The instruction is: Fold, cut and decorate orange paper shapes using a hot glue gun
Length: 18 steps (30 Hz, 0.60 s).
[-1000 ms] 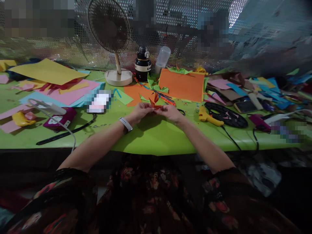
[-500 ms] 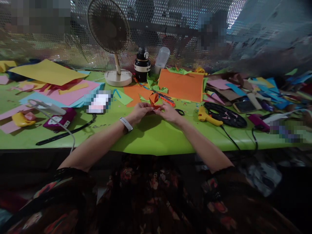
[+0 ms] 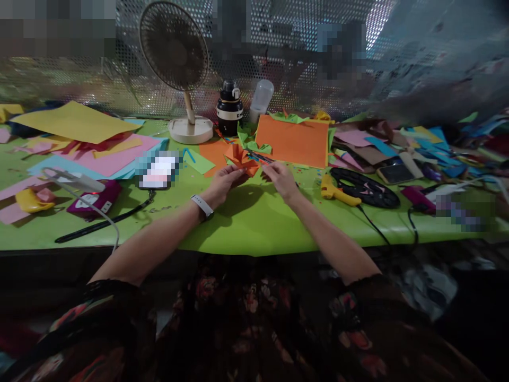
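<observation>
My left hand [image 3: 226, 183] is closed on a folded orange paper flower [image 3: 238, 155], its pointed petals fanned out above my fingers. A white-banded watch [image 3: 202, 206] is on that wrist. My right hand [image 3: 281, 179] sits just right of the flower, thumb and fingers pressed together. Slim dark blades or tools [image 3: 261, 156] lie right behind those fingertips; whether I grip them cannot be made out. Green folded paper pieces [image 3: 254, 142] and a flat orange sheet [image 3: 294, 140] lie behind.
A fan [image 3: 191, 130], a black bottle [image 3: 229, 109] and a clear bottle [image 3: 262, 95] stand at the back. Left are paper sheets [image 3: 75, 122], a phone [image 3: 159, 170] and a purple box [image 3: 93, 200]. Right are a yellow glue gun [image 3: 338, 192], a black disc [image 3: 363, 188] and paper scraps [image 3: 423, 148].
My hands have moved apart. The orange paper, mostly covered by my fingers before, now shows opened as a flower in my left hand. My right hand has come off it toward the dark tools.
</observation>
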Motion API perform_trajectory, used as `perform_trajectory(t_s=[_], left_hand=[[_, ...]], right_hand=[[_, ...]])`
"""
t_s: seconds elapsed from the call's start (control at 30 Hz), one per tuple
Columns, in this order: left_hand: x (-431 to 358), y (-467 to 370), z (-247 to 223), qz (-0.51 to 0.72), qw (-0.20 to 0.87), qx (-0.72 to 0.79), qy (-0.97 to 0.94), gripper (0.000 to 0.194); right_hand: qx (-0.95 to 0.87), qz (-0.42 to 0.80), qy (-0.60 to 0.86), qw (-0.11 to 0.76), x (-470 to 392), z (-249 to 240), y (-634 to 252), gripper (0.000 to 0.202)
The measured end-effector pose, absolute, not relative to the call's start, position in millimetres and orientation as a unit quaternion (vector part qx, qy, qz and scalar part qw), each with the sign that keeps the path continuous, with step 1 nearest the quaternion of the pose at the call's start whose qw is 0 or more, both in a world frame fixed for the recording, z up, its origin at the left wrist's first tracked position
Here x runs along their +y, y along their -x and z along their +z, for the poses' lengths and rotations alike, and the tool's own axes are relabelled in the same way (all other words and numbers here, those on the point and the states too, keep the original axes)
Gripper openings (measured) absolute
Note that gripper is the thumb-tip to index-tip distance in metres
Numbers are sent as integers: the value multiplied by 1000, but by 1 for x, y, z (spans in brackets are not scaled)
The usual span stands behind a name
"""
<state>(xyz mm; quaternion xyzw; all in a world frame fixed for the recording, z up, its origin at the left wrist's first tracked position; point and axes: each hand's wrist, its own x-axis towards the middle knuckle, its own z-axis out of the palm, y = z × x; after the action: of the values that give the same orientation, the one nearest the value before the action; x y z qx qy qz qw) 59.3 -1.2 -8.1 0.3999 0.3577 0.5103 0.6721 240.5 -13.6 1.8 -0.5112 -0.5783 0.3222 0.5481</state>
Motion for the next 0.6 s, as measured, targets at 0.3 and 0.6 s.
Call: perform_trajectory(t_s=[0.3,0.6], left_hand=[[-5,-62,-9,527,668,325,-413,13],[-2,-63,-11,535,683,315,-385,16]], right_hand=[[-571,489,459,473,-19,-2,-227,33],[-558,513,452,470,-16,-5,-227,42]])
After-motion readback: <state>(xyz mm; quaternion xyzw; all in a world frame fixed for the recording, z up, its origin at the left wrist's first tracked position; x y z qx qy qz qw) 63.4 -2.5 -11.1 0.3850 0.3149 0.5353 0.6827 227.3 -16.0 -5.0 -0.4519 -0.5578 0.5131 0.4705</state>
